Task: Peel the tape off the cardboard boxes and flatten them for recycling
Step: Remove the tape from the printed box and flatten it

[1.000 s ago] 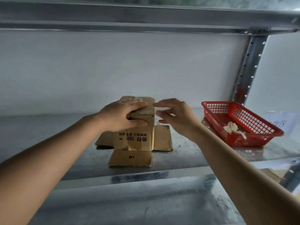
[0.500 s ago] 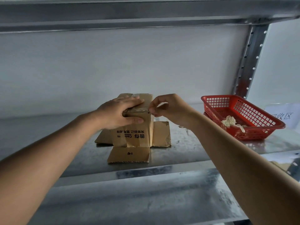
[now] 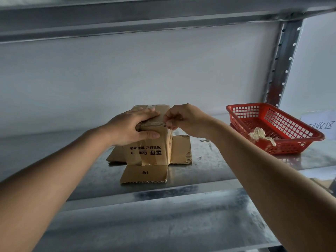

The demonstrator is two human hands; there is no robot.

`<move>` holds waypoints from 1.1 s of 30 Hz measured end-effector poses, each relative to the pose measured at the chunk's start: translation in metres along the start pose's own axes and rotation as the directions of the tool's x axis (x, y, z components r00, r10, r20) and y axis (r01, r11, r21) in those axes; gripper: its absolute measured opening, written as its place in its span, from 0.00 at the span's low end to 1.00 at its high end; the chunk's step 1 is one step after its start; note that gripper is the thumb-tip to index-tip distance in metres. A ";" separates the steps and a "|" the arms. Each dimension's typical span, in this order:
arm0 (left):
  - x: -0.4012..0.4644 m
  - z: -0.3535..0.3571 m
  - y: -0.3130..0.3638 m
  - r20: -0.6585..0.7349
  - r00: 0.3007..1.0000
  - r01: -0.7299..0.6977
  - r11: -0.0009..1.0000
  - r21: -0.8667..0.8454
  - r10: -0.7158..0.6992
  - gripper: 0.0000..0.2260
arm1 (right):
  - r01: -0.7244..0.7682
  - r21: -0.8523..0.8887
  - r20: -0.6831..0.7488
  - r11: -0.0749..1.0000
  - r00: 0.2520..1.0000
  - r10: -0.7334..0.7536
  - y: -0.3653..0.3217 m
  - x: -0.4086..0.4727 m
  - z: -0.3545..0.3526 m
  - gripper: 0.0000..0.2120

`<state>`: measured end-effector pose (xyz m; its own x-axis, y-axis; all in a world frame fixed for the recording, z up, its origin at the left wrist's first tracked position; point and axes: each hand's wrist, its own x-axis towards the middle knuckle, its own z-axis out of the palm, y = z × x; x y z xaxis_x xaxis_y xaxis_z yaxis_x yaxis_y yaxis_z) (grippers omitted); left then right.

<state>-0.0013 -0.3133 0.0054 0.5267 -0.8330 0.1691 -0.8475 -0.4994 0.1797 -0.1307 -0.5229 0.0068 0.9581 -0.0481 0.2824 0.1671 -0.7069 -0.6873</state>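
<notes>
Galvanised metal shelf (image 3: 209, 170) before grey wall: upright brown cardboard box (image 3: 151, 148), print inverted, left hand (image 3: 131, 125) clasping its top, right hand (image 3: 183, 119) pinching clear tape (image 3: 154, 122).

— Light? Dim, cool, flat; brighter off to the right, by the upright post (image 3: 283, 62).
— Shadows? Soft, short, under the cardboard box (image 3: 151, 148).
— Glare? Smeared sheen on the metal shelf (image 3: 209, 164).
— Sharpness? Centre fair; shelf edges bow, forearms near the corners look stretched and soft.
</notes>
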 end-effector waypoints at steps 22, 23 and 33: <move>0.006 -0.002 0.010 0.068 0.993 0.100 0.995 0.008 -0.100 0.48 | 0.090 0.101 -0.409 0.991 0.912 -0.041 0.014 -0.028 0.044 0.02; 0.005 -0.002 0.010 0.067 0.993 0.097 0.995 0.013 -0.098 0.47 | 0.086 0.232 -0.408 0.969 0.913 0.017 0.018 -0.030 0.045 0.05; 0.003 -0.001 0.012 0.061 0.993 0.097 0.995 0.018 -0.098 0.46 | 0.035 0.719 -0.295 0.694 0.920 0.259 0.029 -0.026 0.055 0.02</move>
<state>-0.0096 -0.3216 0.0089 0.6023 -0.7930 0.0908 -0.7933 -0.5822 0.1781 -0.1382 -0.5033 -0.0573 0.8559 -0.4353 0.2791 0.3167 0.0146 -0.9484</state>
